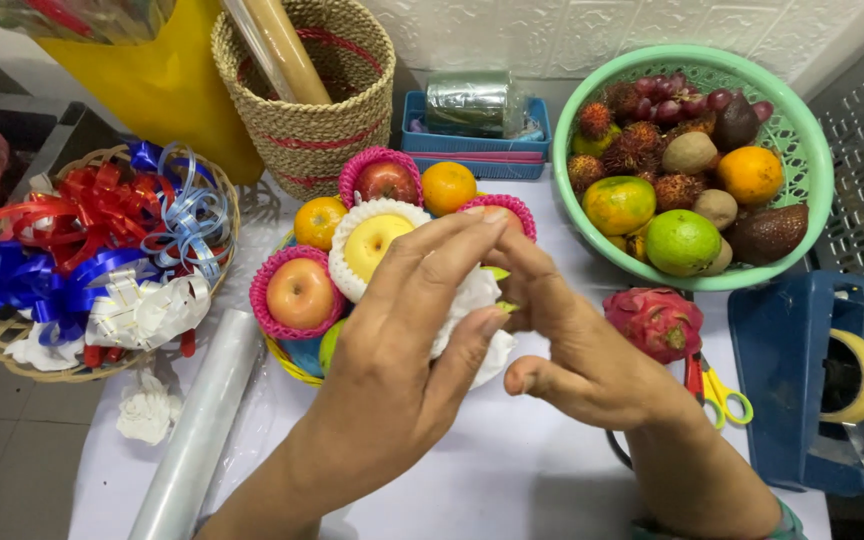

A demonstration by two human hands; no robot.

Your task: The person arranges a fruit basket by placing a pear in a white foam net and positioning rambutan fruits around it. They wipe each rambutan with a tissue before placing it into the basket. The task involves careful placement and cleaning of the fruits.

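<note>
Fingers of left hand point(392, 350) and right hand point(562, 340) close together on a white foam-netted fruit point(477, 310), at the fruit arrangement's point(352, 260) 4 o'clock edge. Step, likely: seating the fruit. Next move calls for gentle downward pressure.

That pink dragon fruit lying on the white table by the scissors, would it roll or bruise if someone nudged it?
The pink scaly dragon fruit looks oval, so it would probably wobble rather than roll far. Its leafy scales might catch on the white table. It looks plump, likely heavy for its size, with soft skin that may bruise.
</note>
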